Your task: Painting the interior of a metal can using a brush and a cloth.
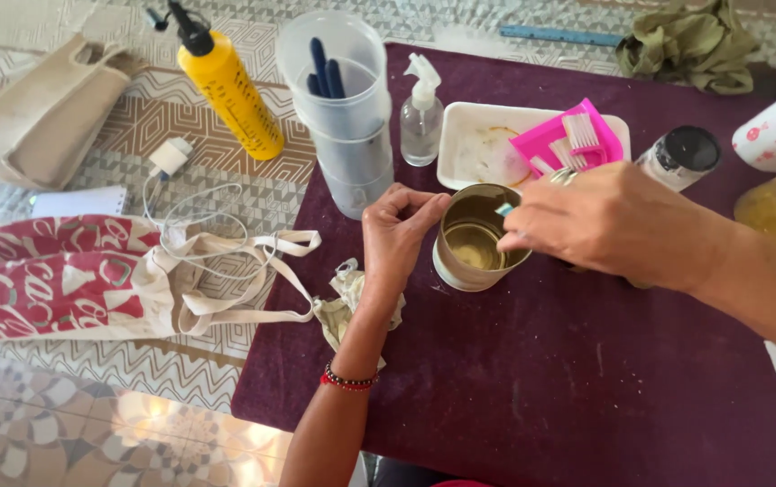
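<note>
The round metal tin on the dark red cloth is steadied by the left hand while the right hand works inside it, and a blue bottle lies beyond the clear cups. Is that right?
Not quite: the head view shows the bottle is yellow, not blue. The left hand does steady the tin while the right hand works inside it.

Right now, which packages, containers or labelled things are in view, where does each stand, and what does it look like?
Metal tin: centre of the maroon cloth, round, open; left hand at its rim, right hand over it.
Yellow bottle: upper left, leaning, black cap, dark print.
Clear spray bottle: behind the tin.
Stacked translucent cups: left of it, holding dark blue pens.
White tray: behind the tin, rectangular.
Black-lidded jar: right.
</note>
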